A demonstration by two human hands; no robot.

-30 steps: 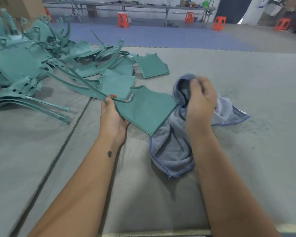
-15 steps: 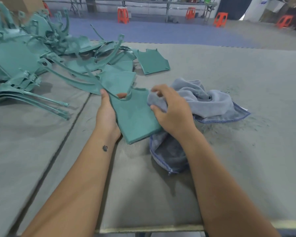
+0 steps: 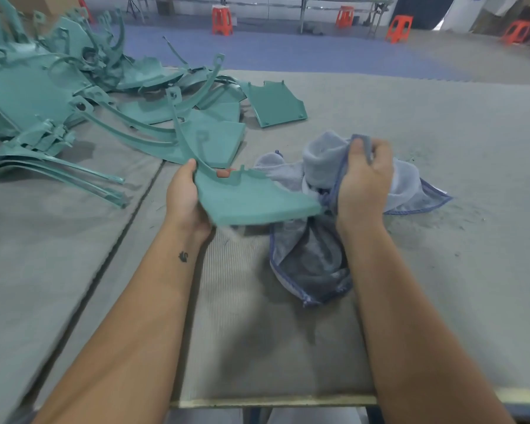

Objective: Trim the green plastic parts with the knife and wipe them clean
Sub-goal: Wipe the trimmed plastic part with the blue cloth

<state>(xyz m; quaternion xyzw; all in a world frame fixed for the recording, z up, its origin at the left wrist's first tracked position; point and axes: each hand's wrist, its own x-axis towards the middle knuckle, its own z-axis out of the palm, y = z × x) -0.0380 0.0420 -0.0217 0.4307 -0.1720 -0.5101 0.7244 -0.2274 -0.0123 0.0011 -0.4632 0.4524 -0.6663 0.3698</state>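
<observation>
Far left, the pile (image 3: pixel 74 96) of green parts sits on the table (image 3: pixel 441 142), same as before. Your left hand (image 3: pixel 184 197) still grips the green panel (image 3: pixel 251 200) by its left edge, now tipped flatter, thumb on top. To the right, your right hand (image 3: pixel 364 182) has come off the panel and is clenched around a bunch of the cloth (image 3: pixel 318 255), lifted beside the panel's right corner.

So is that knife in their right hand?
No, the right hand grips a bunched grey-blue cloth; no knife shows anywhere.
</observation>
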